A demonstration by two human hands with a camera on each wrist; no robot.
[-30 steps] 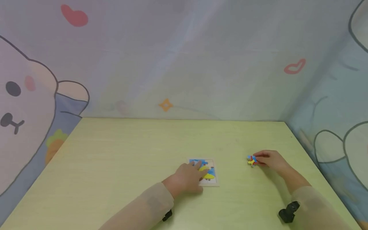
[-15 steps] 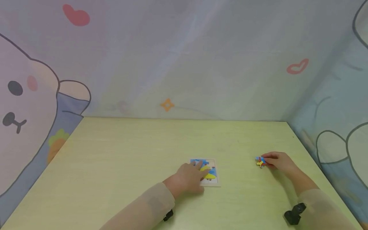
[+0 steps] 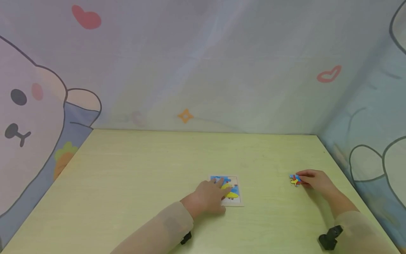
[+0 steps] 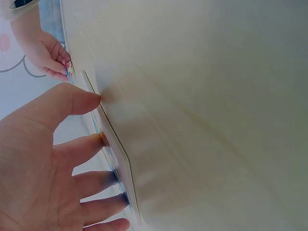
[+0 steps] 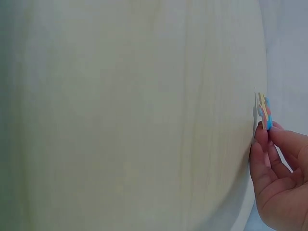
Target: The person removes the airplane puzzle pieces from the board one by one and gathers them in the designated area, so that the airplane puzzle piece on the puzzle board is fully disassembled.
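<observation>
A square jigsaw puzzle board (image 3: 240, 197) with a pale wooden rim lies flat on the table, right of centre in the head view. Its picture shows blue and yellow parts, with a bare pale patch at the upper right. My left hand (image 3: 206, 195) rests on it with fingers spread, hiding the left part. In the left wrist view, the thumb (image 4: 86, 102) reaches the board's edge and the fingertips touch its face. To the right, my right hand (image 3: 318, 181) pinches small blue, red and yellow puzzle pieces (image 3: 295, 180) between thumb and fingers, close over the tabletop.
The pale wooden table (image 3: 133, 176) reaches back to a printed cloth wall (image 3: 203, 70). Another cloth side (image 3: 374, 116) stands close beyond the table's right edge. A black wrist camera (image 3: 330, 238) sits at the right sleeve.
My right hand has moved to the right with the puzzle pieces, farther from the board. The left hand stays on the board. The head view has shifted slightly.
</observation>
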